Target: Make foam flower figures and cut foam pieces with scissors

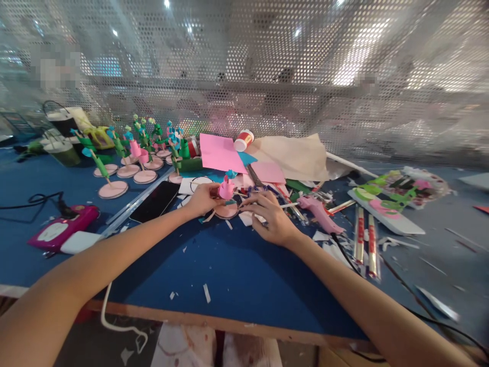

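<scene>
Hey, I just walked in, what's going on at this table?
Someone is handling a small pink craft on a round base. The left hand is at its left side, seemingly holding it; the right hand is at the right, fingers spread near the base. Similar crafts stand to the left, beyond a phone. A pink glue gun lies to the right among scraps.

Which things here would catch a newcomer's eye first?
Probably the small pink paper piece with its blue top at centre, between the left hand and right hand. Next, paper flowers crowd the left of the blue table, and a pink glue gun lies to the right.
</scene>
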The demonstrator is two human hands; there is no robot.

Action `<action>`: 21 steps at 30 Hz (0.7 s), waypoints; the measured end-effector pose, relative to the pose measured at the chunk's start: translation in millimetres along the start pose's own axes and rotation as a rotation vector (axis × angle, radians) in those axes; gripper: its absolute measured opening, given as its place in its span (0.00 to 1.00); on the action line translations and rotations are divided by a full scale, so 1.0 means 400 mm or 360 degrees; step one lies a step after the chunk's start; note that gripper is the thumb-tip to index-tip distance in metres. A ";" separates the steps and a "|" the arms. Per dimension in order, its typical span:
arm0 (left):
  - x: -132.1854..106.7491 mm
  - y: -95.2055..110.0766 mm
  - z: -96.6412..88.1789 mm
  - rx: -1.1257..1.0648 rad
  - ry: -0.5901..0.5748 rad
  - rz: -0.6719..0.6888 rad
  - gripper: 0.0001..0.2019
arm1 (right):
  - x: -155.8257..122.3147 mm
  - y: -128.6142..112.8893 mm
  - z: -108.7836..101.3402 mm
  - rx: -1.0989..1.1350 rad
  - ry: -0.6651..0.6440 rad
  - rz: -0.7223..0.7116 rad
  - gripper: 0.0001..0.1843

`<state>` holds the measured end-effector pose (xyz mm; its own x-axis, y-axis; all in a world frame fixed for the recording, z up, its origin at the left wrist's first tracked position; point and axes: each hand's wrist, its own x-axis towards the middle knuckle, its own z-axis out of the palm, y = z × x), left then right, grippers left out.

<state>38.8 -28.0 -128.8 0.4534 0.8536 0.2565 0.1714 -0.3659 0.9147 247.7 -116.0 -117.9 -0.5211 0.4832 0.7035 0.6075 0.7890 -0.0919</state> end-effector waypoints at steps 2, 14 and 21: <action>-0.002 0.002 0.001 -0.0038 0.0008 -0.0016 0.18 | -0.001 0.002 0.000 -0.0013 0.0009 0.0005 0.18; -0.005 0.022 0.003 -0.0063 0.0026 -0.0069 0.17 | -0.005 0.011 -0.004 -0.0037 0.0035 0.0066 0.15; -0.004 0.024 0.002 -0.0025 0.0058 -0.0086 0.17 | -0.007 0.030 -0.007 -0.0071 0.0153 0.0127 0.11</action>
<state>40.5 -33.0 -120.6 0.4117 0.8849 0.2176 0.1812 -0.3135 0.9322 258.0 -109.0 -119.2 -0.4112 0.5036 0.7598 0.6720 0.7307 -0.1206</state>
